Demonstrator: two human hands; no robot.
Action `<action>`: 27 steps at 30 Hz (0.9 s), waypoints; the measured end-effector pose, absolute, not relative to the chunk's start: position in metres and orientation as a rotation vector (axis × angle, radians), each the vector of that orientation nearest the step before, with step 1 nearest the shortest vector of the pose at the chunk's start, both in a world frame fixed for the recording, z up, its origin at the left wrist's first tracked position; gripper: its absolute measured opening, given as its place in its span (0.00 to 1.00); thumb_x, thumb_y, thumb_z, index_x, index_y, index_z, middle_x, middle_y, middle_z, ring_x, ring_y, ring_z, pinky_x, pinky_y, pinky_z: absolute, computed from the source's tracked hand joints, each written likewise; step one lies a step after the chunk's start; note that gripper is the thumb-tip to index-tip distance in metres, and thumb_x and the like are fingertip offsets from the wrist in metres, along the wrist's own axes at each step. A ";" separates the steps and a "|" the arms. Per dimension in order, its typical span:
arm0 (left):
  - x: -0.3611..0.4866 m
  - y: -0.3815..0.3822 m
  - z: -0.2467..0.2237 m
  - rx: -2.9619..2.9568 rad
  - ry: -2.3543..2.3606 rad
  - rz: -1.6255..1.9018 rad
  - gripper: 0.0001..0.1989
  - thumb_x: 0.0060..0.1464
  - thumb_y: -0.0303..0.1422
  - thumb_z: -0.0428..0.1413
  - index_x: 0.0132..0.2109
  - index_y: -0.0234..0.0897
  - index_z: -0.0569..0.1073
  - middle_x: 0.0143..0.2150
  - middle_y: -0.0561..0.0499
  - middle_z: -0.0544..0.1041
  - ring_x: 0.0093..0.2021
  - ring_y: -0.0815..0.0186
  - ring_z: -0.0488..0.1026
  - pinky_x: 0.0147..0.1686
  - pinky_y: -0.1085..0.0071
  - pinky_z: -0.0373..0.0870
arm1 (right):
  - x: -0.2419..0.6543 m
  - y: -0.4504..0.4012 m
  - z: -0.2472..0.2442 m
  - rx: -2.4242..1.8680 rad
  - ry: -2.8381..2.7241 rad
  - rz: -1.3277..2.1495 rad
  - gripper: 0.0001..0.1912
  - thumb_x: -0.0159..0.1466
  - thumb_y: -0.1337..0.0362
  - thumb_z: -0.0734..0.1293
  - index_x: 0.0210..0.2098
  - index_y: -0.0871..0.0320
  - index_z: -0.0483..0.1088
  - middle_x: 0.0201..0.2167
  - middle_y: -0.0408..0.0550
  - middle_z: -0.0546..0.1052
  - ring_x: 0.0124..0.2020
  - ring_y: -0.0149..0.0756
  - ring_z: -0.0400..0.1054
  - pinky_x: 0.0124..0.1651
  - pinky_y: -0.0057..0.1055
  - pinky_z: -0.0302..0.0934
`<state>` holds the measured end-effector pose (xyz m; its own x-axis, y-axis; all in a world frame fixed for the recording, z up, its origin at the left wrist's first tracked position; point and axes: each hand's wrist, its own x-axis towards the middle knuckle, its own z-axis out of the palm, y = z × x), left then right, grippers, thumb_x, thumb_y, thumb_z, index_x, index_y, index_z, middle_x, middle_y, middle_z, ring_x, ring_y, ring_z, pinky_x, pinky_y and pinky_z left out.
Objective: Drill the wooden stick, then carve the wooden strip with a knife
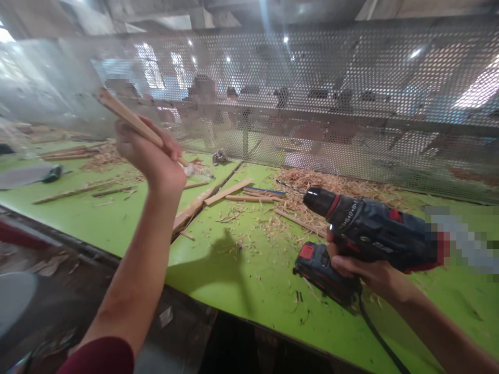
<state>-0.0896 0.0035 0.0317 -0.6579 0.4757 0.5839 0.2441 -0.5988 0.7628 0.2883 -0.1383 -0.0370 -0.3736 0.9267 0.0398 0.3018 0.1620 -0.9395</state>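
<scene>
Raised above the table's left half, my left hand point(150, 148) is wrapped round a slim wooden stick point(130, 118), which tilts up to the left. On the right, my right hand point(362, 267) grips the handle of a black and red cordless drill point(374, 226). A thin drill bit point(288, 185) sticks out of its chuck and points left over the wood shavings. The drill's battery base point(325, 270) hangs low over the green tabletop point(268, 322). Stick and drill are well apart.
Wood shavings point(343, 182) are heaped along a perforated metal screen point(296, 119) at the back. Loose wooden strips point(230, 191) and a blue strip point(265, 191) lie mid-table. A black cord point(384, 340) runs below the drill. Blurred people sit beyond the screen.
</scene>
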 end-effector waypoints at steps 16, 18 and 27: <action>-0.064 -0.077 -0.030 1.769 1.241 1.232 0.24 0.68 0.51 0.44 0.33 0.38 0.68 0.24 0.53 0.68 0.22 0.71 0.60 0.21 0.72 0.59 | 0.295 -0.135 -0.046 -1.189 -1.803 1.170 0.19 0.65 0.45 0.69 0.43 0.54 0.75 0.22 0.42 0.64 0.24 0.34 0.58 0.32 0.35 0.59; -0.053 -0.099 -0.039 1.660 1.020 1.040 0.21 0.68 0.49 0.44 0.36 0.39 0.67 0.30 0.51 0.71 0.28 0.69 0.67 0.28 0.71 0.68 | 0.296 -0.135 -0.047 -1.179 -1.822 1.162 0.18 0.65 0.46 0.69 0.43 0.54 0.75 0.22 0.42 0.65 0.25 0.34 0.59 0.33 0.35 0.59; 0.031 -0.121 -0.037 2.187 1.297 1.387 0.15 0.70 0.39 0.43 0.36 0.39 0.64 0.28 0.53 0.69 0.25 0.69 0.60 0.28 0.70 0.54 | 0.299 -0.134 -0.049 -1.153 -1.831 1.174 0.19 0.66 0.46 0.69 0.42 0.56 0.75 0.25 0.42 0.65 0.24 0.31 0.57 0.29 0.32 0.55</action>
<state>0.0313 -0.1210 -0.0371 0.1530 0.7825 0.6036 0.5497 -0.5749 0.6060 0.2995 -0.1335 -0.0494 -0.3880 0.9190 0.0703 0.3197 0.2058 -0.9249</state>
